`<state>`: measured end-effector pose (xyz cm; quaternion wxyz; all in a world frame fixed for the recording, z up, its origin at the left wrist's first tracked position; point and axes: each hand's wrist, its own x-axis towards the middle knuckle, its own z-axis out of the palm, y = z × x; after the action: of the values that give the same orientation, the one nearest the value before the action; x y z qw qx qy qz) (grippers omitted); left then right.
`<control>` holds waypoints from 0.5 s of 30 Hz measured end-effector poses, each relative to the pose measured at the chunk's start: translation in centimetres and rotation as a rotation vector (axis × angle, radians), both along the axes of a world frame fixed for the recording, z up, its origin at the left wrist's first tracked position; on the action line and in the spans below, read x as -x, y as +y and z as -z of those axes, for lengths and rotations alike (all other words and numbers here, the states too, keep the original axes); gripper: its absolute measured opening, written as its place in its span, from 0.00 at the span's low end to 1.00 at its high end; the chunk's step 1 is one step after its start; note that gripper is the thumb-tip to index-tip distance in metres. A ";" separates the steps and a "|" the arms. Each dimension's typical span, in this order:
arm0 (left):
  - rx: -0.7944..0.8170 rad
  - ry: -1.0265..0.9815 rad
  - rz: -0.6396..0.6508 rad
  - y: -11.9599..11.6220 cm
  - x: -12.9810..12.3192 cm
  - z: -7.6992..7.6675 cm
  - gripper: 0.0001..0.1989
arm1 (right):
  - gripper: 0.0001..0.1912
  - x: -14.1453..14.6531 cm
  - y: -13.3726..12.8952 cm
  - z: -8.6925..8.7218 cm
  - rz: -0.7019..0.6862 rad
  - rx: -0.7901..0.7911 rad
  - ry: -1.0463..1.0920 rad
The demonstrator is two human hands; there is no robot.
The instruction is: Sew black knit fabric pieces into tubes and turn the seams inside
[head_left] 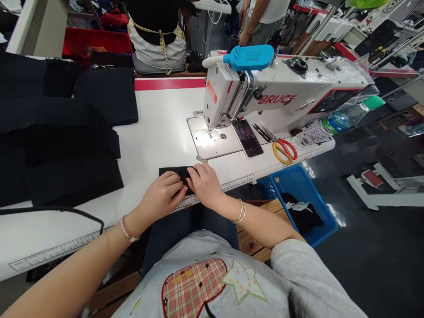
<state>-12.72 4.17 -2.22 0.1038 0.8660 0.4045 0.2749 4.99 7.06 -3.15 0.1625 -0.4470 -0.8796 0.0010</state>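
Note:
At the table's front edge lies a small piece of black fabric point(175, 171), partly hidden under my hands. My left hand point(165, 190) has its fingers bent and pinched on the left part of that fabric. On its right part, my right hand point(204, 183) grips with curled fingers, close beside the left. Just beyond them stands a white sewing machine point(278, 88), its needle area and metal plate point(215, 143) lit by a lamp. Both wrists carry bracelets.
Stacks of dark fabric point(66, 132) cover the table's left side. A phone point(247, 138), scissors point(284, 150) and a plastic bottle point(341, 120) lie right of the needle. A blue basket point(318, 216) with dark cloth stands below right. Other people point(159, 39) are behind the table.

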 end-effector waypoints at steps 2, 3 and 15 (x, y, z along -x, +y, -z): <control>0.022 0.050 -0.058 0.3 -0.2 0.0 0.08 | 0.20 -0.1 -0.2 0.4 0.026 0.003 0.019; 0.029 0.074 -0.079 0.4 -0.3 0.0 0.09 | 0.21 -0.2 -0.3 0.6 0.030 0.010 0.023; 0.047 0.264 -0.048 0.9 -1.0 0.4 0.23 | 0.24 -0.2 0.0 0.3 0.001 0.106 -0.030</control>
<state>-11.73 5.08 -2.67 0.0634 0.8819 0.4418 0.1515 5.24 7.02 -3.44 0.1253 -0.4552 -0.8806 0.0407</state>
